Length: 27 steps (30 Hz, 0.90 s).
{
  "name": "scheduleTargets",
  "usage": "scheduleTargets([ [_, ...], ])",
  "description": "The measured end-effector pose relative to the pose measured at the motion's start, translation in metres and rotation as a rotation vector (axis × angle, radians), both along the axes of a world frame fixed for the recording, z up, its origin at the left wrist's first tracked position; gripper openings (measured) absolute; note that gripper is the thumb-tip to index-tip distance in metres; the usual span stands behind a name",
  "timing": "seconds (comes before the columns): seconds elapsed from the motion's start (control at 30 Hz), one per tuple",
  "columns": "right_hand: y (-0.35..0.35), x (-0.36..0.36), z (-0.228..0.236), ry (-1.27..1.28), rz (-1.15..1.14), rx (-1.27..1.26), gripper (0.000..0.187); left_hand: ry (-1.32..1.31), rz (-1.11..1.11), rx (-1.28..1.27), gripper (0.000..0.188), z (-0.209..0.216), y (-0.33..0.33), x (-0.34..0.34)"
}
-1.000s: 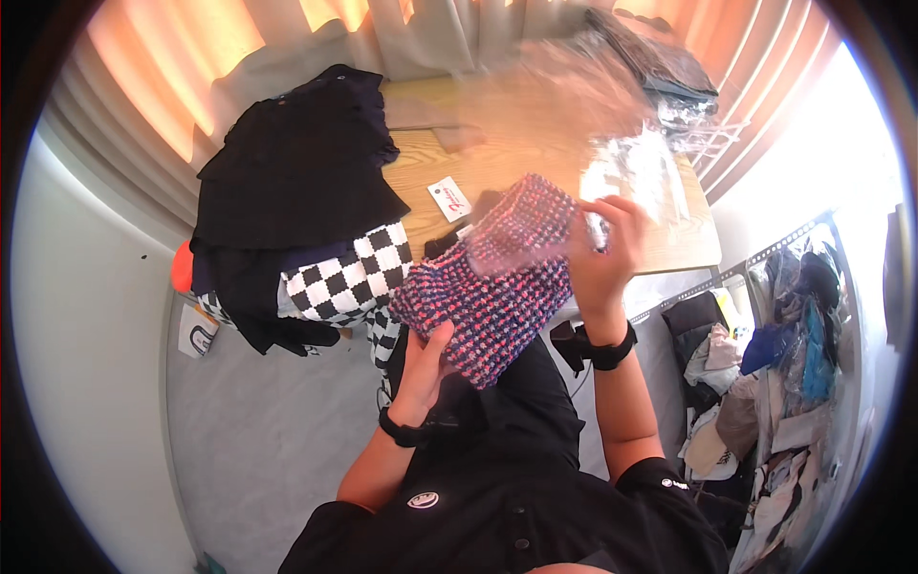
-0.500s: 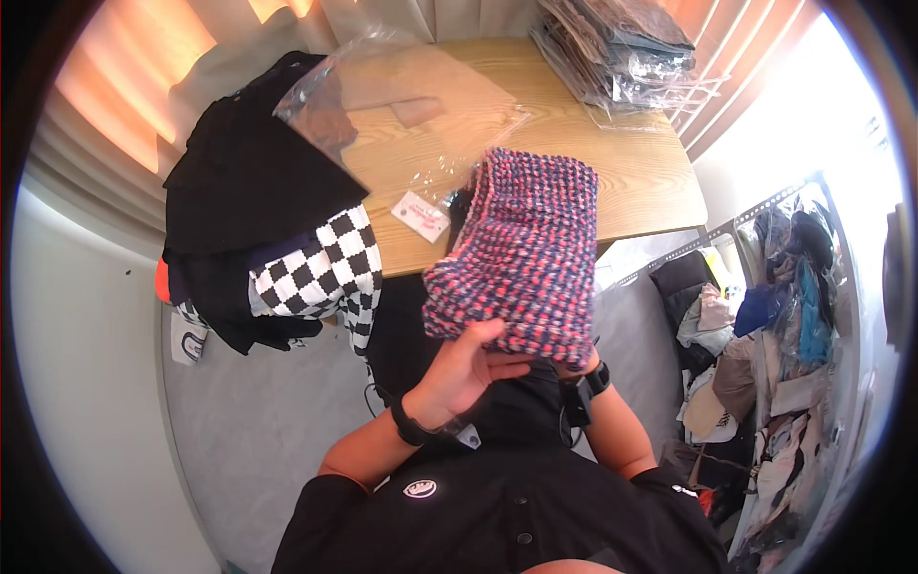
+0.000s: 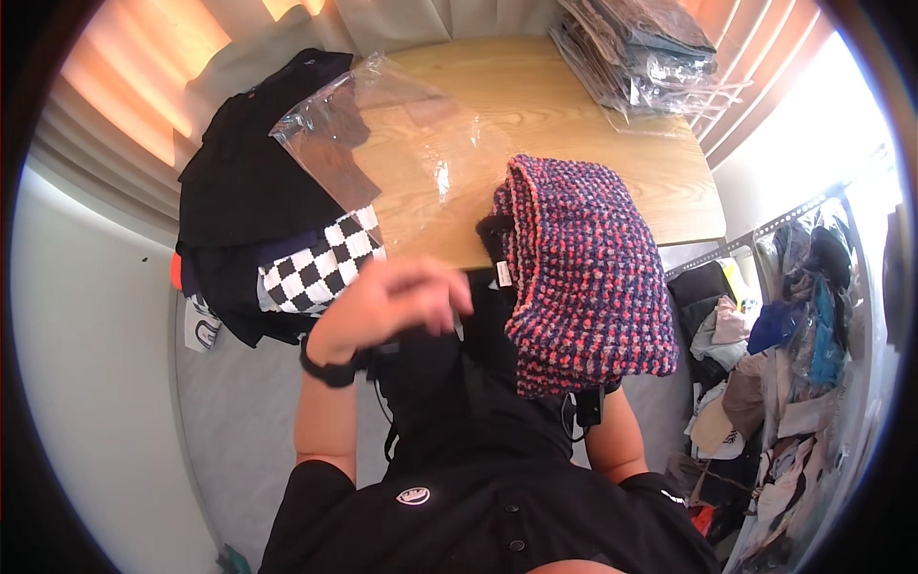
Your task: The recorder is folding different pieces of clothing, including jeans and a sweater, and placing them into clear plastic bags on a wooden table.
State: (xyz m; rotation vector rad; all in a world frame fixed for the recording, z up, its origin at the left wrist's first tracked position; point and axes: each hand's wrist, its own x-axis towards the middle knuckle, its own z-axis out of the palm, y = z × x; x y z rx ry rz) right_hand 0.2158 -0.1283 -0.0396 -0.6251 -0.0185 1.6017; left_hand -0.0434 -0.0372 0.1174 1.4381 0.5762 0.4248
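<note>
A chunky knitted piece (image 3: 588, 277) in pink, navy and pale yarn, folded over, hangs in front of the table's near edge. A small white label (image 3: 504, 275) shows at its left side, beside a dark part. Under the knit my right hand is hidden; the forearm runs up beneath it, and that hand bears the knit. To its left my left hand (image 3: 397, 301) is in the air, apart from the knit. Blurred by motion, its fingers are loosely bent and apart, with nothing seen in them. A clear plastic bag (image 3: 443, 182) lies flat on the table beyond.
On the wooden table (image 3: 535, 96), black garments (image 3: 263, 182) and a black-and-white checkered cloth (image 3: 320, 268) hang over the left edge. Bagged clothes (image 3: 641, 57) are stacked at the back right. A metal rack (image 3: 803, 215) with caps and folded clothes stands to the right.
My left hand has let go of the knit and moved left and up. The knit has shifted right and shows a broader side. The white card seen at its left is out of sight.
</note>
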Motion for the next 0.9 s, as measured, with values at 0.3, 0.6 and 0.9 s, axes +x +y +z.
scheduleTargets([
  [0.3, -0.037, 0.004, -0.004, 0.022, 0.019, 0.034, 0.045, 0.705, 0.401, 1.207, 0.029, -0.105, 0.083, 0.025],
  [0.6, -0.07, 0.002, -0.011, 0.077, -0.01, 0.004, 0.045, 0.53, 0.367, 0.838, 0.012, -0.079, 0.078, 0.019],
  [0.9, -0.01, -0.033, 0.01, 0.111, -0.034, 0.018, 0.045, 0.312, 0.371, 0.618, 0.032, -0.011, 0.07, 0.01],
])
